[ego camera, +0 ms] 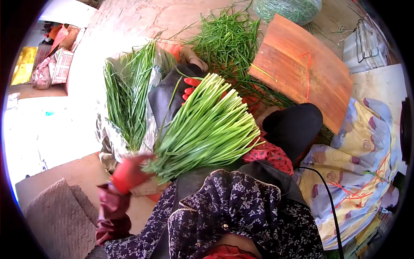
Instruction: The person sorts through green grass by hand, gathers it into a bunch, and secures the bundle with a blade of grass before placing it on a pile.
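A thick bunch of green leafy stalks that look like garlic chives [207, 126] lies across my lap, its pale cut ends fanned to the upper right. My right hand [192, 82] is mostly hidden beneath it; red-gloved fingers curl out past its far left edge. From the right, a red dotted sleeve [270, 153] runs under the bunch. At the leaf tips, my left hand [132, 173], in a red glove, is blurred by motion, and its grip does not show. Just left of my knee stands a clear plastic bag [150, 129] packed with more chives [127, 94].
Loose green trimmings [226, 39] are heaped on the floor ahead. A tilted wooden board [300, 74] carries a red string. Patterned cloth [352, 155] with red strings lies right, beside a black cable [328, 191]. A bag of greens [288, 9] stands far back; a quilted mat [61, 220] lies lower left.
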A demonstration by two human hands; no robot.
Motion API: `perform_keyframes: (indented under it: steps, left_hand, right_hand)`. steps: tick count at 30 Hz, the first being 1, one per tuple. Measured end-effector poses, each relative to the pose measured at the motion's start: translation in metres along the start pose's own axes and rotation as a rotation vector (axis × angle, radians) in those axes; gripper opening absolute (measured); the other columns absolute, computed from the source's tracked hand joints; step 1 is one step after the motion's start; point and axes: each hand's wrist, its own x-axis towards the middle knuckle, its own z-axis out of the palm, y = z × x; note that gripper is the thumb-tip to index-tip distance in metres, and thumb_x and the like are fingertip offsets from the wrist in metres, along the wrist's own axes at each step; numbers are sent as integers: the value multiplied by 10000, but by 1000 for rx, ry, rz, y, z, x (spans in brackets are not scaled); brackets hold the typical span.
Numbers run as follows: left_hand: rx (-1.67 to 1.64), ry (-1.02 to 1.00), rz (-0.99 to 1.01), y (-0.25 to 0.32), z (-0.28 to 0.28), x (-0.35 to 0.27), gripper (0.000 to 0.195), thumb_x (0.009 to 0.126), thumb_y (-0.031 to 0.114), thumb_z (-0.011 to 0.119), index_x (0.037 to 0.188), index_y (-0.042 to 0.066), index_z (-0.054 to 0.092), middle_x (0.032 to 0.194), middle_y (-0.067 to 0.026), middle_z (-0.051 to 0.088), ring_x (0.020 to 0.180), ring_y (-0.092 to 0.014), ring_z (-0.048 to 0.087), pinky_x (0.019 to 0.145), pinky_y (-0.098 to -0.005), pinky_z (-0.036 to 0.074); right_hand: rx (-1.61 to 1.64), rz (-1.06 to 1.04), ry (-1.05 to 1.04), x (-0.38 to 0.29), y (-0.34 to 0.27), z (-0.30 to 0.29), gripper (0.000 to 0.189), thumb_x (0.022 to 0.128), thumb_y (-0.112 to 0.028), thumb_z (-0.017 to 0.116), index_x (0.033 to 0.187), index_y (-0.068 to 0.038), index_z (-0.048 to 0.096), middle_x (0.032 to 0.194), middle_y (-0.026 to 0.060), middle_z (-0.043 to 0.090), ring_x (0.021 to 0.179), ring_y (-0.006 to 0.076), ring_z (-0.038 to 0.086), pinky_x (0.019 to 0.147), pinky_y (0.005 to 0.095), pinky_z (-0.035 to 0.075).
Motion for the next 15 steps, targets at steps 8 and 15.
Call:
perform_keyframes:
  steps: [8,15]
  left_hand:
    - [-1080,-185,564,68,-34,163,989,700,430,770,1444,39,249,1382,-145,426,1243,-230,435,1036,-387,342]
    - [-1374,-922,307,68,58,185,903,678,356,779,1383,-8,350,1298,-141,516,1169,-264,514,1000,-379,397]
  right_hand:
    - [-1,-5,59,-9,-12,29,729,949,-570,293,1461,-61,195,1341,195,475,1243,328,458,1050,471,370]
    - [-292,-468,549,-63,-45,63,310,916,-243,560,1139,-29,575,636,-63,421,500,50,390,511,213,368]
